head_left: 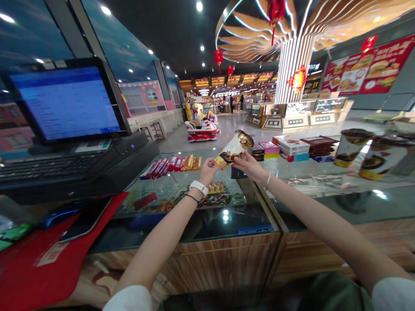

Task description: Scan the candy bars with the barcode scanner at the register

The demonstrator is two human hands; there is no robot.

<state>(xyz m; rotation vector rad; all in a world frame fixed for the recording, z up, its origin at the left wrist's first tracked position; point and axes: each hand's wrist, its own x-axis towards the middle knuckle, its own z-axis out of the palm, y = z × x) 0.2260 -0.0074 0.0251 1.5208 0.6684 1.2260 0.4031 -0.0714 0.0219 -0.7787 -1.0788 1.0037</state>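
Held between both hands is a tilted paper cup (231, 149), white with a dark and yellow print and a gold-brown lid pointing up and to the right. Below its base, my left hand (210, 169) grips the lower left end with fingers closed on it. On the other side my right hand (248, 166) pinches the cup's lower right side. The cup is above the glass counter (214, 242). Just below my right hand a small black box (238, 173) is partly hidden. Several wrapped snack bars (175, 165) lie in a row left of my hands.
Boxed snacks (291, 146) and brown packets (319, 146) line the counter's far edge to the right. Beyond them stand more printed cups (352, 147). On my left are a monitor (65, 101), a keyboard (42, 172), a red mat (29, 280) and a phone (86, 220).
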